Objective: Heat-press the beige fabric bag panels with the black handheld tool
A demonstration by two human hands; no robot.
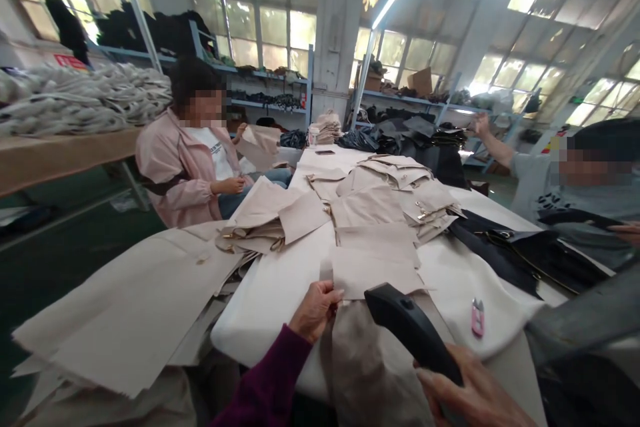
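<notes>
My left hand (316, 310), in a purple sleeve, pinches the near left corner of a beige fabric panel (377, 267) at the table's front. Wrapped around the handle of a black electric clipper (407, 320) is my right hand (467, 383). The clipper's head lies over the panel's near edge; whether it touches the cloth I cannot tell. Crumpled beige fabric (373, 360) hangs below that edge, toward me. Beyond the panel, more beige pieces (373, 203) lie in overlapping stacks, some with metal zipper parts showing.
Pink thread snips (478, 317) lie on the white tabletop (265, 303) at right, near black zippered fabric (530, 250). Large beige sheets (135, 300) overhang at left. A co-worker in a pink jacket (173, 167) sits at left holding fabric; another person (535, 180) is at right.
</notes>
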